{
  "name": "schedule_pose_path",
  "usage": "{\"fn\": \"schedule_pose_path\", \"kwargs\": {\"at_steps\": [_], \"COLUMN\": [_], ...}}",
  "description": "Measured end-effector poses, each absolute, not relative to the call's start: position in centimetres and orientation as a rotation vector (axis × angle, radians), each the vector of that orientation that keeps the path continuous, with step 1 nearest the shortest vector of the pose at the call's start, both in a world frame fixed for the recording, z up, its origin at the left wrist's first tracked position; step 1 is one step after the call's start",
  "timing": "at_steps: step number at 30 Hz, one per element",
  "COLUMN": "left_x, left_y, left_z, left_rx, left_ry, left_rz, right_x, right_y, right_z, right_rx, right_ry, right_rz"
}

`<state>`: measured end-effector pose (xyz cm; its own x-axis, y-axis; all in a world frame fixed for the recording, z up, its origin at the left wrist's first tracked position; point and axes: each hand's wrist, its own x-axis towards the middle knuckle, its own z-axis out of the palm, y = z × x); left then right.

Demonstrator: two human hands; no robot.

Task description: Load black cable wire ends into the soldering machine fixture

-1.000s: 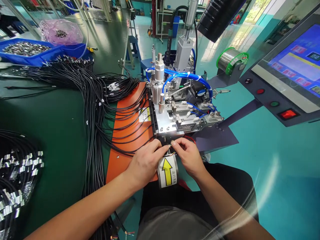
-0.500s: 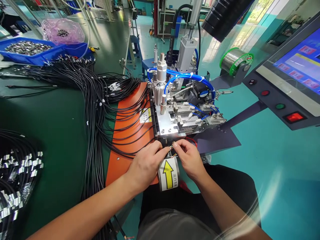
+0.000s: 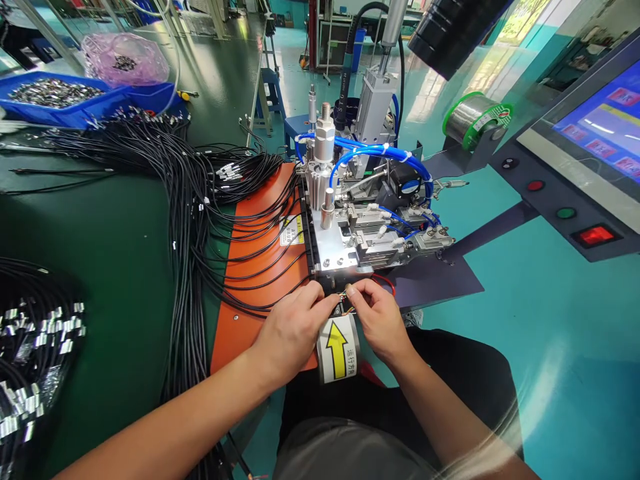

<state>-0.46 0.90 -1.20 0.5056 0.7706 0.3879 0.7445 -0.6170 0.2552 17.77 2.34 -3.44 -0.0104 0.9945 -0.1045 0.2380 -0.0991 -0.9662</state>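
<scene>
"While both hands meet at the front of the machine (image 3: 333, 247), what's in them?"

"The right hand (image 3: 381, 320) pinches thin wires (image 3: 343, 294) between thumb and finger. The left hand (image 3: 293, 323) has its thumb at them; I can't tell whether it's closed."

"And the thin wires are where?"

"Just beyond the yellow arrow (image 3: 338, 350), near the orange board (image 3: 245, 267), where black cables (image 3: 186, 267) lie."

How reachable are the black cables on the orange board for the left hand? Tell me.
Probably yes: the left hand is close beside the nearest black cables, nothing visible between them, though its thumb is busy at the thin wires.
</scene>
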Motion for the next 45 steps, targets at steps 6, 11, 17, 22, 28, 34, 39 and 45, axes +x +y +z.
{"fn": "schedule_pose_path", "kwargs": {"at_steps": [6, 11, 17, 22, 28, 34, 39, 45], "left_x": [-0.2, -0.1, -0.2, -0.3, -0.3, -0.3, -0.4, -0.4], "left_y": [0.9, 0.9, 0.9, 0.9, 1.0, 1.1, 1.0, 1.1], "left_z": [-0.9, -0.6, -0.6, -0.6, -0.2, -0.1, -0.7, -0.8], "left_rx": [2.727, 2.731, 2.719, 2.719, 2.743, 2.740, 2.756, 2.771], "left_ry": [1.456, 1.484, 1.488, 1.505, 1.487, 1.489, 1.470, 1.461], "left_rz": [0.679, 0.643, 0.616, 0.538, 0.525, 0.525, 0.538, 0.546], "right_x": [17.6, 17.6, 17.6, 17.6, 17.3, 17.7, 18.3, 17.8], "right_y": [2.4, 2.2, 2.1, 2.1, 2.2, 1.3, 0.3, 0.8], "right_z": [-3.4, -3.5, -3.6, -3.4, -3.6, -3.8, -2.8, -1.8], "right_rx": [-1.458, -1.470, -1.478, -1.491, -1.520, -1.511, -1.470, -1.399], "right_ry": [-1.355, -1.352, -1.353, -1.366, -1.355, -1.238, -1.222, -1.002], "right_rz": [1.163, 1.160, 1.170, 1.159, 1.140, 1.245, 1.398, 1.579]}}
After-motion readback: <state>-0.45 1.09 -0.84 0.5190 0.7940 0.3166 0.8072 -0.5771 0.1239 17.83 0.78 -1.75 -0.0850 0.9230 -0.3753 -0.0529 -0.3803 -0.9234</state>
